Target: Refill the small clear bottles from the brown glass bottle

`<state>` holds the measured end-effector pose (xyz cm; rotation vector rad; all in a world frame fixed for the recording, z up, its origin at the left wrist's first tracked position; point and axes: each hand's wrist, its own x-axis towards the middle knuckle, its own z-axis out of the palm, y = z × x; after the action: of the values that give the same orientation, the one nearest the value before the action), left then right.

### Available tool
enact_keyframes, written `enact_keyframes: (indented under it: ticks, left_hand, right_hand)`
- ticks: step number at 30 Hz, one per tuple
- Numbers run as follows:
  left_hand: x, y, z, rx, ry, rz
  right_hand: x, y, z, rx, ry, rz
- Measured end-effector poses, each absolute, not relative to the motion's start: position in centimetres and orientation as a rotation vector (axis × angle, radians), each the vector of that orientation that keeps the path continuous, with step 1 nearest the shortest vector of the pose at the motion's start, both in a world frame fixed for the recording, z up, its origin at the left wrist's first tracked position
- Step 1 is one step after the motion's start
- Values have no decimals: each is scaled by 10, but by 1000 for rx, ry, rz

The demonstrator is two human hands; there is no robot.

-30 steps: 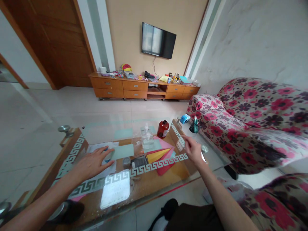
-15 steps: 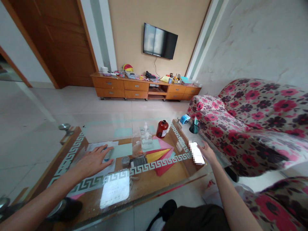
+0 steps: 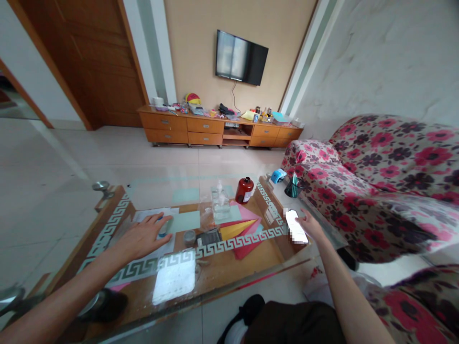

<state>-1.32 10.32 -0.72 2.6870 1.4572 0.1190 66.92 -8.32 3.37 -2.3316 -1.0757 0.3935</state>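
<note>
Since a second ago, the right hand (image 3: 311, 224) has been drawn back off the phone (image 3: 296, 226). Left of the red bottle (image 3: 244, 189), the left hand (image 3: 143, 236) is laid flat, fingers spread, on white paper (image 3: 155, 217). Right of the bottle, the phone lies on the counter (image 3: 229, 267), touched by the right hand's loosely open fingers.

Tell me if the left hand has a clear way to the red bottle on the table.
Probably yes. The left hand lies flat on the glass table; the clear bottle stands just left of the red bottle, so the path is tight.
</note>
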Motion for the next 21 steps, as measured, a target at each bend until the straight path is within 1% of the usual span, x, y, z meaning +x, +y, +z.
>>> enact_keyframes:
  ticks: [5,10,18,21]
  left_hand:
    - [-13,102,-5,2675,1447,101]
    - [-11,100,-4,2666,1476,109]
    - [-11,100,-3,2674,1463,100]
    - [-10,100,-2,2687,1458,96]
  right_hand:
    - [655,-87,49,-2281,-1067,424]
    - [650,-87,56,-2311,-1055,390]
    - [674,-81,29,-2338,-1057,446]
    - [683,-78,19,-2358,-1048,422]
